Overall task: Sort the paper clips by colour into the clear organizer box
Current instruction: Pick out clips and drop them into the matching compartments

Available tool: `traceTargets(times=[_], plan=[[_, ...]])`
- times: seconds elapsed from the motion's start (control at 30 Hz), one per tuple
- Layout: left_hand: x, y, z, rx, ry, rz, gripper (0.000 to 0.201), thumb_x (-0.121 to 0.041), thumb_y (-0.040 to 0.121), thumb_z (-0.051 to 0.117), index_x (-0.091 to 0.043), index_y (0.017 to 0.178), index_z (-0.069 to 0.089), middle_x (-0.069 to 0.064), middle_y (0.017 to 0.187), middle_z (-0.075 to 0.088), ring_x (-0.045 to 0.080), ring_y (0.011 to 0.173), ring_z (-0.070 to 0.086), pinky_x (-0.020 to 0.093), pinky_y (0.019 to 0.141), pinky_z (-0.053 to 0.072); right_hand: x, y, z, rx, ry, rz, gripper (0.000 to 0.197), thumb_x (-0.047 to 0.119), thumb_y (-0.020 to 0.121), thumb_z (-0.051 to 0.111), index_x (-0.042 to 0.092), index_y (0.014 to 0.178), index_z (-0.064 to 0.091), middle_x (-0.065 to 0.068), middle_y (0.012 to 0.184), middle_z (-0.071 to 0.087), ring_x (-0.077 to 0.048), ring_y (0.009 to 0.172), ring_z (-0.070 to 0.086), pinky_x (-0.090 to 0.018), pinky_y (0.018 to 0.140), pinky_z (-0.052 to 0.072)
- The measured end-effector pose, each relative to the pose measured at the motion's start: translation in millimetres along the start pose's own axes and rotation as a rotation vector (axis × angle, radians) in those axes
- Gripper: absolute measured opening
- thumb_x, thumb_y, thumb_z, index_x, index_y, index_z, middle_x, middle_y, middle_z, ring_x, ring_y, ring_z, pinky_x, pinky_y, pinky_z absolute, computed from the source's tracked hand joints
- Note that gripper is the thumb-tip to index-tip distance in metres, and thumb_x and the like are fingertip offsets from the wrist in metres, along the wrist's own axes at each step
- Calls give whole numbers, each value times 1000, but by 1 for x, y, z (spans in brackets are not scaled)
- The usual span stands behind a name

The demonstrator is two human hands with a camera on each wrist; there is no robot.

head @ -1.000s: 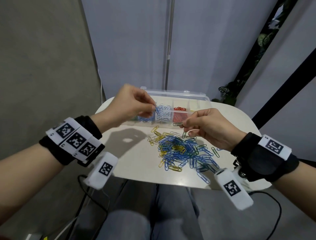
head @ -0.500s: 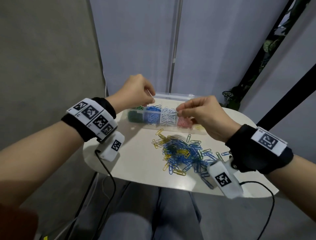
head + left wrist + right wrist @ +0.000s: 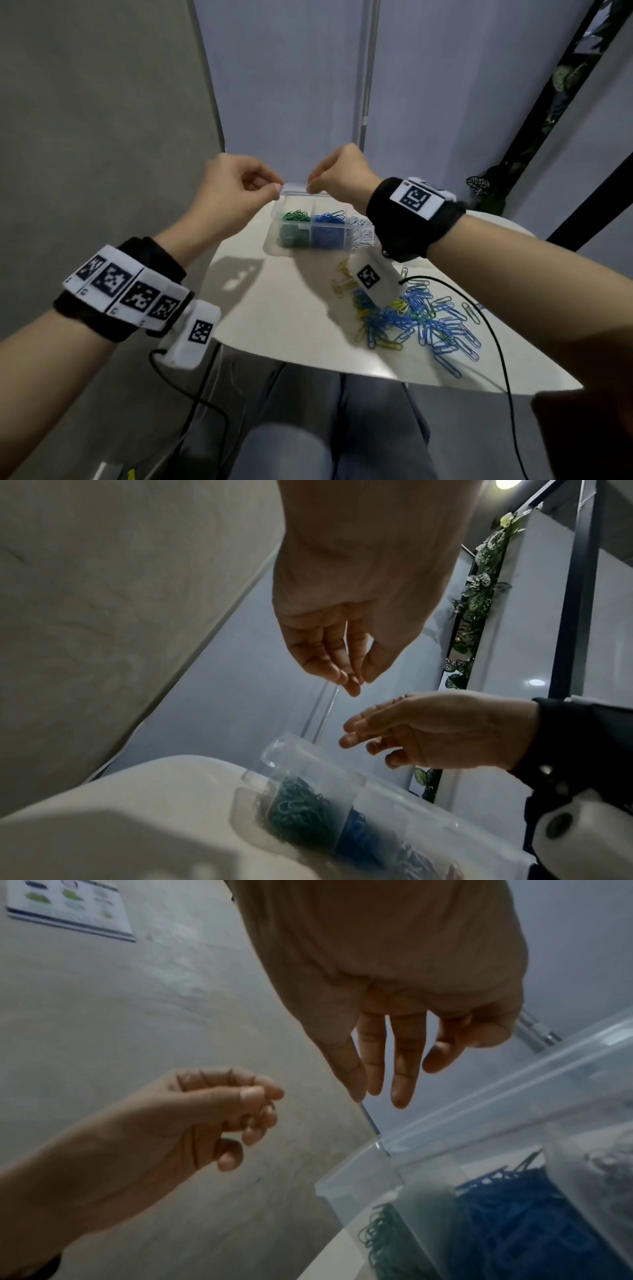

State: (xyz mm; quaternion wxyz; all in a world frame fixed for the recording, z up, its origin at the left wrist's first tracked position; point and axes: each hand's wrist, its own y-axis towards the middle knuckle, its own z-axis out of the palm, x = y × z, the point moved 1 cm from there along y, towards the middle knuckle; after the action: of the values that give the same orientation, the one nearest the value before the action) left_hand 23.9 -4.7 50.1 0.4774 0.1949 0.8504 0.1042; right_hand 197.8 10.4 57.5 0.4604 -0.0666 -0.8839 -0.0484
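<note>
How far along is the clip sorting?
Done: green clips, blue clips and white clips sit sorted in the organizer box. In hand: left hand curled above the box, contents unclear; right hand straight-fingered, holding nothing. Left: a mostly blue and yellow pile on the table.

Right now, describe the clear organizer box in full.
The clear organizer box looks like transparent plastic, with its lid open behind. It sits at the far edge of the white table. Dividers split it: green clips leftmost, then blue clips, then white clips. Both hands hover above; contact is unclear.
</note>
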Motion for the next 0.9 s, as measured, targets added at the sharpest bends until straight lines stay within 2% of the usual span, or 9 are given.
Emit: traceTargets(times=[0.13, 0.23, 0.3, 0.4, 0.47, 0.57, 0.63, 0.77, 0.9], plan=[[-2, -13, 11, 122, 22, 37, 7, -8, 81, 71, -11, 87, 72, 2, 67, 66, 4, 52, 53, 18, 53, 46, -6, -24, -29, -26, 37, -27, 6, 0, 71, 76, 4, 73, 72, -7, 66, 63, -12, 62, 55, -18, 55, 43], [-5, -28, 30, 295, 140, 81, 14, -24, 77, 76, -20, 90, 72, -6, 74, 69, 13, 66, 63, 33, 67, 54, -19, -55, -60, -46, 2, -53, 7, 1, 74, 75, 0, 80, 72, -2, 61, 61, 0, 44, 47, -10, 44, 36], [-12, -38, 46, 394, 200, 98, 19, -31, 76, 76, -24, 93, 71, -11, 77, 69, 10, 71, 64, 36, 71, 54, -32, -76, -79, -31, -31, -36, 6, 2, 74, 75, 4, 78, 71, -2, 63, 62, 4, 40, 45, -8, 43, 36], [-22, -51, 70, 524, 294, 139, 24, -31, 77, 75, -25, 100, 69, -14, 82, 69, 6, 74, 61, 35, 72, 53, -58, -102, -99, 20, -171, -7, 13, 3, 72, 78, 5, 84, 73, -7, 69, 63, -5, 51, 47, -11, 47, 36], [-27, -57, 81, 592, 361, 154, 28, -33, 78, 74, -27, 104, 68, -14, 89, 68, 6, 78, 61, 32, 73, 52, -80, -113, -109, 92, -343, 36, 23, 8, 69, 81, 8, 92, 74, -13, 83, 67, -14, 63, 52, -21, 58, 41], [-31, -64, 94, 646, 413, 192, 34, -36, 77, 74, -29, 109, 66, -13, 98, 64, 8, 85, 59, 30, 74, 50, -110, -127, -127, 197, -516, 180, 38, 14, 66, 84, 17, 101, 70, -8, 96, 66, -21, 77, 59, -27, 70, 45], [-34, -65, 100, 670, 430, 224, 38, -38, 76, 75, -29, 112, 65, -14, 97, 57, 8, 88, 56, 30, 75, 48, -125, -135, -138, 249, -578, 255, 43, 16, 66, 85, 18, 104, 67, -5, 94, 65, -19, 72, 59, -26, 66, 46], [-40, -65, 113, 726, 421, 294, 46, -40, 75, 75, -27, 117, 64, -7, 104, 57, 12, 97, 52, 28, 80, 40, -144, -146, -151, 247, -602, 328, 29, 18, 69, 79, 17, 94, 65, -4, 82, 70, -13, 49, 57, -21, 51, 44], [-49, -62, 122, 771, 430, 326, 50, -40, 77, 75, -26, 122, 60, -3, 115, 57, 15, 105, 50, 31, 88, 40, -144, -144, -141, 283, -610, 286, 14, 11, 73, 78, 10, 78, 65, -9, 69, 71, -21, 52, 67, -26, 54, 53]])
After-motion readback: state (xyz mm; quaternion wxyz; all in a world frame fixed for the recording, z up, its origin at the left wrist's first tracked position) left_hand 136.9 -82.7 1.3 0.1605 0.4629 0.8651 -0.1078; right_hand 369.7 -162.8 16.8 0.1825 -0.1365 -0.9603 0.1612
